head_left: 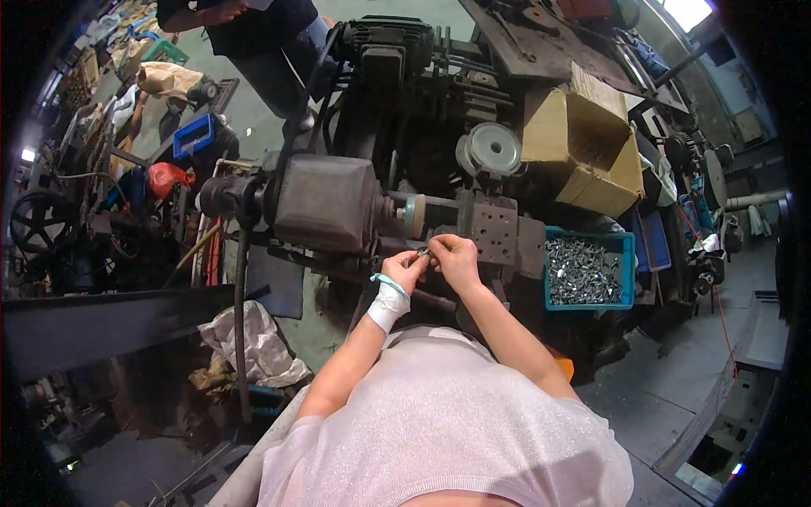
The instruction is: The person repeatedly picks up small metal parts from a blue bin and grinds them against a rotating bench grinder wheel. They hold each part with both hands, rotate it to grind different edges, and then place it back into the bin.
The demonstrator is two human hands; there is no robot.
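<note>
My left hand and my right hand meet in front of the machine. Between their fingertips is a small metal part, too small to name further; both hands pinch it. A pale wrap and a light blue band circle my left wrist. Just beyond my hands sits a grinding wheel, tan with a pale edge, on the spindle of a dark machine head. To the right of it stands a metal block with several holes. A blue crate full of small shiny metal parts is beside my right forearm.
An open cardboard box stands behind the crate. A round metal wheel rises at the back of the machine, near a motor. A person stands at the far left. A crumpled white sack lies at lower left.
</note>
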